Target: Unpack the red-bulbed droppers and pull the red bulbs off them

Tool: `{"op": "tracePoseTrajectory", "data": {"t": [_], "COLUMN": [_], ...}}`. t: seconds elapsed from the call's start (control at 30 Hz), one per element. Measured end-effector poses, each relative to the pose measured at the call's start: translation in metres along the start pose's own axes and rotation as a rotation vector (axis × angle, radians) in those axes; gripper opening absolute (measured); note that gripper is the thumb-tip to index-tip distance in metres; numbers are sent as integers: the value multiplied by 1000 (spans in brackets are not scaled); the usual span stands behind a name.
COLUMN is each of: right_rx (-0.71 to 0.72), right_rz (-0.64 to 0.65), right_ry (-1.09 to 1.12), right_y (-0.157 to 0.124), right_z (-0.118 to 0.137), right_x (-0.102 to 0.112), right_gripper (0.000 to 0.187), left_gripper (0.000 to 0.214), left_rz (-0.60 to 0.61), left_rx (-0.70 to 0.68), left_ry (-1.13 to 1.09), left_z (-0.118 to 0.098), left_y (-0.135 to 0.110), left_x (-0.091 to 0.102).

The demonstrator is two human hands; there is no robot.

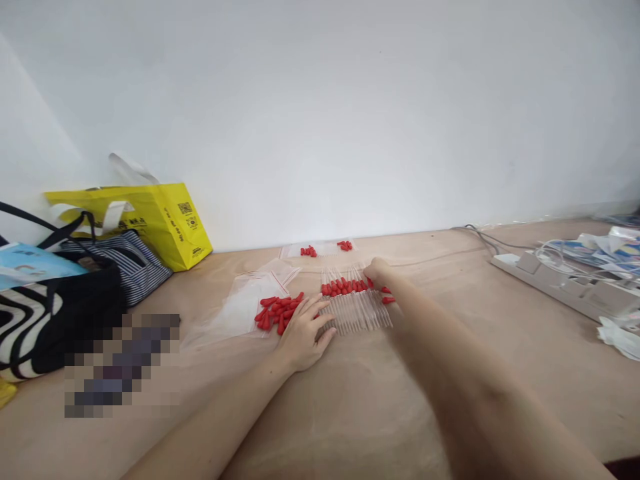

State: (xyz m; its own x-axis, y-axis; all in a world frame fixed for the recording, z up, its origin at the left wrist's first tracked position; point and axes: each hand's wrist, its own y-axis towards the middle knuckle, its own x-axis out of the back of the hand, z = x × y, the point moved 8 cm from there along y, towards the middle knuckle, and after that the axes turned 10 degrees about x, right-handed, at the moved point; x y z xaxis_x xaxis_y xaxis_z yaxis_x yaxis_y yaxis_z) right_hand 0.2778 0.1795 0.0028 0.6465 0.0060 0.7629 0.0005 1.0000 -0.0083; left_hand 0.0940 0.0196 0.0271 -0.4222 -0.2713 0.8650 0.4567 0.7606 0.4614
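Clear glass tubes (pixel 353 313) lie side by side in a row on the table. Behind them is a second row of tubes with red rubber bulbs (pixel 343 287), like droppers. My left hand (pixel 303 335) rests with fingers spread at the left end of the tubes, next to a pile of loose red bulbs (pixel 277 312). At the right end of the bulb row, my right hand (pixel 379 272) is curled closed, close to a red bulb. Its fingertips are mostly hidden, so whatever they grip cannot be made out. Two red bulbs (pixel 388 300) lie near my right wrist.
Clear zip bags (pixel 235 307) lie left of the pile. Another bag with red-bulbed droppers (pixel 309 251) sits by the wall. A yellow bag (pixel 170 223) and a black striped bag (pixel 107 300) stand left. A power strip (pixel 555 287) with cables and plastic packets (pixel 613 250) lies right.
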Motion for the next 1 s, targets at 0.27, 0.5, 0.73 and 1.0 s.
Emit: {"op": "tracePoseTrajectory", "data": {"t": [0.27, 0.5, 0.73, 1.0], "right_rx": [288, 690, 828, 1229], "right_rz": [-132, -88, -50, -499], "right_ry": [366, 804, 651, -240], "right_y": [-65, -137, -152, -186], "right_z": [23, 51, 55, 66], "right_x": [21, -16, -19, -9], "right_gripper": [20, 22, 19, 17], "left_gripper": [32, 38, 22, 22], "left_rz": [-42, -97, -165, -197], "left_rx": [-22, -96, -176, -234], "left_ry": [1, 22, 56, 142], "left_z": [-5, -14, -20, -26], "left_y": [1, 0, -3, -4], "left_x": [4, 7, 11, 13]}}
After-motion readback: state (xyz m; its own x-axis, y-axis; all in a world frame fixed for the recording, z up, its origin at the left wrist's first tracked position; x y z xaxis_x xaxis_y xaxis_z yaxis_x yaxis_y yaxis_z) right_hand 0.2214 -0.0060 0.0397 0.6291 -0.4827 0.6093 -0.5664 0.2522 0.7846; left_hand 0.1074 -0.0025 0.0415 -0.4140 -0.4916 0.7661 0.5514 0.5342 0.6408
